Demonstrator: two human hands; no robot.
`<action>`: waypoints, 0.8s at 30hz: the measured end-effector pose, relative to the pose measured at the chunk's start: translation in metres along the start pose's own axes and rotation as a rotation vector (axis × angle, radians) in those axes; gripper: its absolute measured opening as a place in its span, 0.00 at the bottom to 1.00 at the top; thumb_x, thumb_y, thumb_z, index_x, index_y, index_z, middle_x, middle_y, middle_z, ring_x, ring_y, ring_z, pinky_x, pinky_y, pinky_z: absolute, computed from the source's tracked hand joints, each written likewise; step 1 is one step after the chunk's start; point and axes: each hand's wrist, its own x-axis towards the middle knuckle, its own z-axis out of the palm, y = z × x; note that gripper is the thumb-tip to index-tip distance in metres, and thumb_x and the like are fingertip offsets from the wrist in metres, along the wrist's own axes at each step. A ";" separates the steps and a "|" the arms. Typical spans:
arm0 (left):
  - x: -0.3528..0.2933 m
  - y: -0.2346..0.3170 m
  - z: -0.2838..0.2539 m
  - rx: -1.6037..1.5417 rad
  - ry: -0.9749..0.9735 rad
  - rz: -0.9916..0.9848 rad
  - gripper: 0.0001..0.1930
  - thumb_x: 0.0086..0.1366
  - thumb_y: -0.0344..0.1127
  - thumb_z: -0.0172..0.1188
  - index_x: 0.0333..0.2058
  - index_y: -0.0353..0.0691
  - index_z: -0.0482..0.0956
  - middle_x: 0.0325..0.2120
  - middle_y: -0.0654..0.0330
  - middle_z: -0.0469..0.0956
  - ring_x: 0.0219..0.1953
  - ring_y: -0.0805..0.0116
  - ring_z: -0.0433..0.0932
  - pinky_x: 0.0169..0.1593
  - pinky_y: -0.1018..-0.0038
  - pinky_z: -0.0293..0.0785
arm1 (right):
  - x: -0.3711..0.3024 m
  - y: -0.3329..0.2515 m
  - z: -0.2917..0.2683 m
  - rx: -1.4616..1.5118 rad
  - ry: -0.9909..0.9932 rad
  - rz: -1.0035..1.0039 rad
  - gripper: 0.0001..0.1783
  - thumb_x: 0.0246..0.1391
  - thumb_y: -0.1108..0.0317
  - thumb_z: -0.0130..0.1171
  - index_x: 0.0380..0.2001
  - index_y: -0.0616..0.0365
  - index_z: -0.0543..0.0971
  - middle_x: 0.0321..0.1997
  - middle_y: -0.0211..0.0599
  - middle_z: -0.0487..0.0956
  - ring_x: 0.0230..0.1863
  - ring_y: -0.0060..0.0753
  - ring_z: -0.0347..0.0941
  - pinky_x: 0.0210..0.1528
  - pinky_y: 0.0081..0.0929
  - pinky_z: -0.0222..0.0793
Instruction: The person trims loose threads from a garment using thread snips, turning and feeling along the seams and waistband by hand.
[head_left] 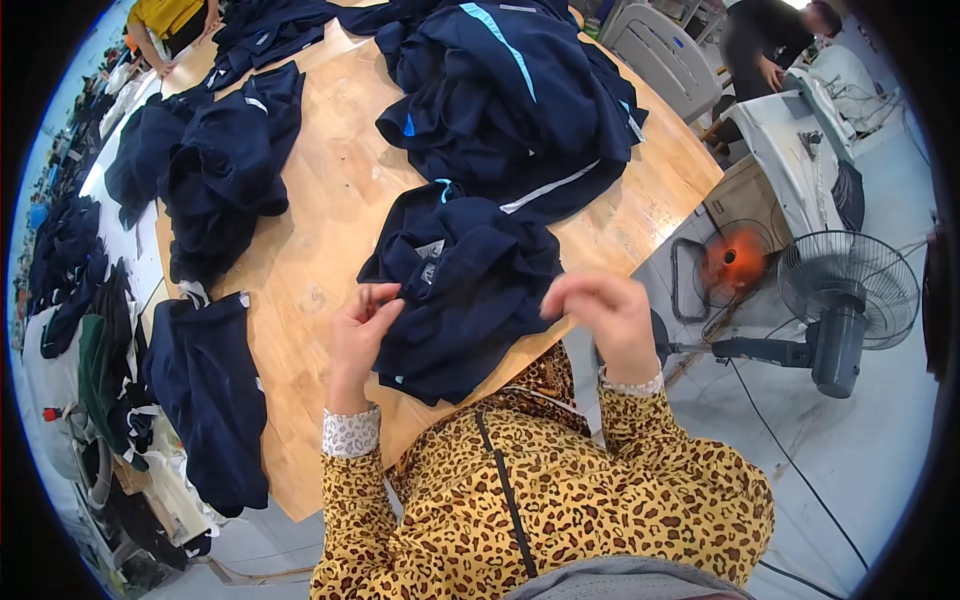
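Observation:
A dark navy garment [470, 290] lies bunched at the near edge of the wooden table, with a pale label [428, 270] showing at its neck opening. My left hand [364, 328] is over the garment's left side, fingers curled and thumb close to them. Whatever may be between those fingertips is too small to make out. At the garment's right edge is my right hand [605, 308], fingers bent together and tips pointing down at the cloth. Its fingertips are partly hidden, so I cannot tell whether they pinch anything.
A large heap of navy garments [510, 100] with light blue strips lies behind. More navy pieces [215, 160] lie left, one [210, 400] hanging over the table [310, 400] edge. Fans [848, 290] stand at right. Two other people [775, 45] [170, 30] work farther off.

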 end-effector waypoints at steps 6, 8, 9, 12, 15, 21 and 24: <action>0.024 -0.011 0.027 0.519 0.014 0.407 0.12 0.51 0.31 0.67 0.35 0.34 0.80 0.30 0.58 0.74 0.28 0.69 0.73 0.34 0.78 0.69 | -0.016 0.059 -0.031 0.272 0.333 0.162 0.08 0.57 0.73 0.54 0.37 0.64 0.77 0.30 0.33 0.78 0.31 0.23 0.74 0.38 0.20 0.70; 0.038 -0.015 0.029 0.484 -0.044 0.305 0.11 0.52 0.33 0.67 0.33 0.34 0.79 0.28 0.57 0.75 0.29 0.65 0.74 0.35 0.76 0.70 | -0.020 0.067 -0.024 0.181 0.253 0.209 0.06 0.56 0.74 0.54 0.36 0.63 0.78 0.29 0.32 0.78 0.32 0.22 0.74 0.38 0.19 0.71; 0.043 -0.012 0.030 0.473 -0.053 0.177 0.09 0.56 0.33 0.63 0.30 0.33 0.78 0.22 0.60 0.73 0.24 0.69 0.73 0.31 0.76 0.69 | -0.020 0.071 -0.016 0.124 0.210 0.234 0.06 0.56 0.75 0.54 0.35 0.64 0.79 0.31 0.31 0.78 0.33 0.21 0.74 0.39 0.18 0.70; 0.070 -0.012 0.031 0.193 -0.104 -0.066 0.08 0.63 0.35 0.57 0.30 0.36 0.76 0.15 0.69 0.68 0.17 0.80 0.66 0.22 0.80 0.62 | -0.009 0.087 0.009 -0.062 0.081 0.136 0.06 0.53 0.77 0.57 0.33 0.66 0.80 0.37 0.29 0.76 0.34 0.17 0.73 0.37 0.14 0.69; 0.087 -0.016 0.024 0.146 -0.153 -0.183 0.07 0.63 0.35 0.57 0.30 0.37 0.76 0.15 0.70 0.68 0.16 0.80 0.64 0.21 0.81 0.60 | 0.009 0.098 0.030 -0.246 0.048 0.000 0.04 0.50 0.78 0.59 0.31 0.65 0.80 0.36 0.31 0.77 0.33 0.20 0.74 0.36 0.16 0.69; 0.091 -0.028 0.021 0.029 -0.167 -0.224 0.07 0.63 0.37 0.58 0.31 0.39 0.75 0.14 0.71 0.67 0.13 0.82 0.62 0.18 0.83 0.58 | 0.040 0.128 0.051 -0.761 -0.055 -0.459 0.04 0.44 0.77 0.59 0.27 0.62 0.80 0.35 0.37 0.77 0.37 0.38 0.73 0.40 0.28 0.70; 0.091 -0.031 0.024 -0.007 -0.176 -0.203 0.07 0.63 0.37 0.58 0.31 0.41 0.76 0.13 0.72 0.67 0.12 0.83 0.62 0.16 0.85 0.56 | 0.045 0.157 0.054 -0.938 -0.114 -0.481 0.03 0.42 0.77 0.59 0.24 0.61 0.80 0.32 0.36 0.77 0.39 0.39 0.71 0.40 0.31 0.69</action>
